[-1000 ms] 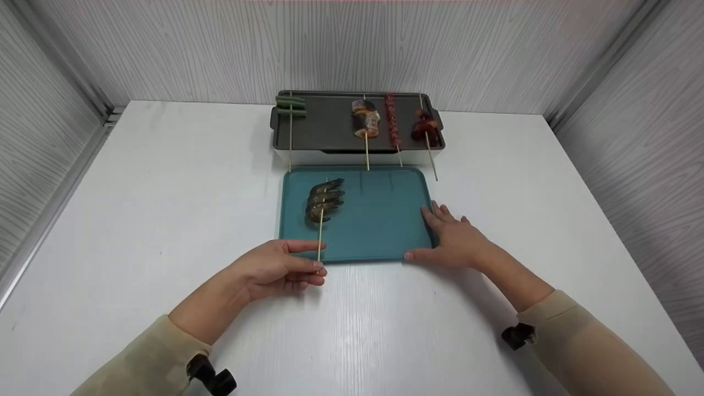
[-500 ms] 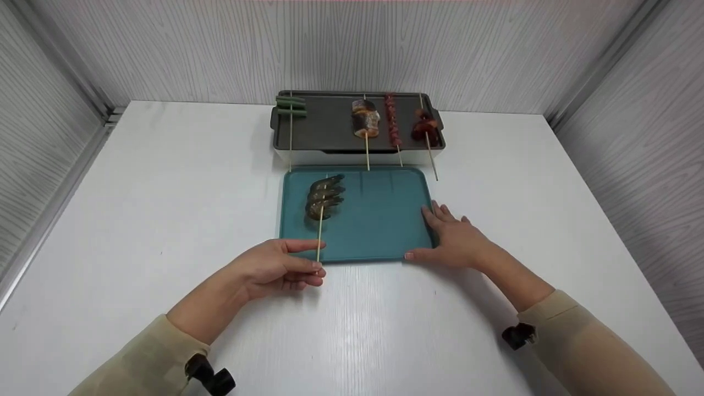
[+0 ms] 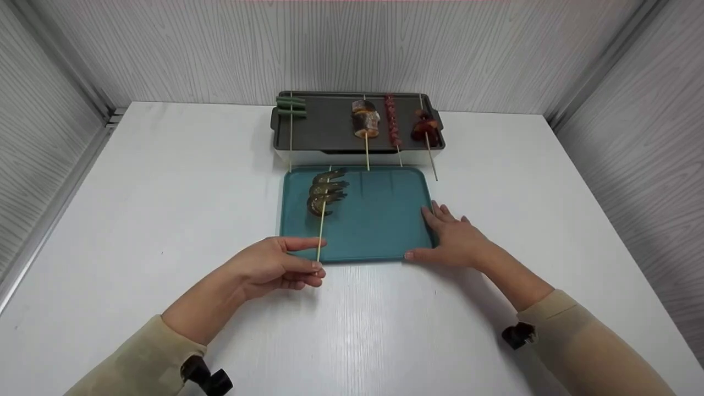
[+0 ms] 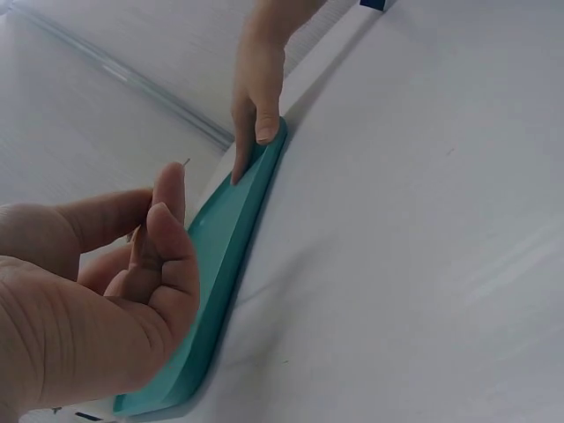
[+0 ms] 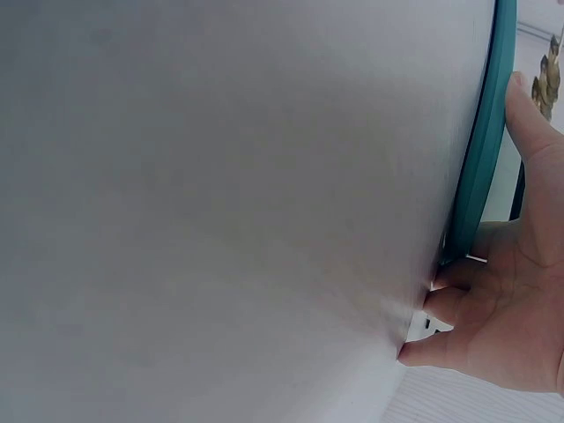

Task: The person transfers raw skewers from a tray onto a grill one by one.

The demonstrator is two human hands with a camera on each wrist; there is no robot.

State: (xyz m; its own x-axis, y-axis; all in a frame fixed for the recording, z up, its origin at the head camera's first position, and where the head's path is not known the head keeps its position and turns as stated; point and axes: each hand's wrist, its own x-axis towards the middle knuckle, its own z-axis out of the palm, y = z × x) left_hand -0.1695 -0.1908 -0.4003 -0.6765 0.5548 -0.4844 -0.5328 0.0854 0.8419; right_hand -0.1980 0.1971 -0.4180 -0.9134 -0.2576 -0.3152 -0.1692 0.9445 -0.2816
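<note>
My left hand (image 3: 278,268) pinches the lower end of a wooden skewer strung with several shrimp (image 3: 324,190). The shrimp hang over the left part of a teal tray (image 3: 379,225), with the index finger stretched along the stick. In the left wrist view, the thumb and fingertips of the left hand (image 4: 123,291) meet around the stick's end. My right hand (image 3: 454,239) rests at the tray's front right corner, thumb on the front edge and fingers spread along the right side. The right wrist view shows the right hand (image 5: 520,282) with fingertips touching the table beside the tray rim (image 5: 483,150).
Behind the tray stands a dark grill plate (image 3: 327,129) on a white base. On it lie a green vegetable skewer (image 3: 291,107), a chunky fish-like skewer (image 3: 366,120), a thin red meat skewer (image 3: 392,121) and a dark red skewer (image 3: 424,127). Their sticks overhang the front.
The shrimp skewer has moved away from me, toward the grill, its tip now reaching the tray's far edge. My left hand has barely shifted. The right hand and tray stay put.
</note>
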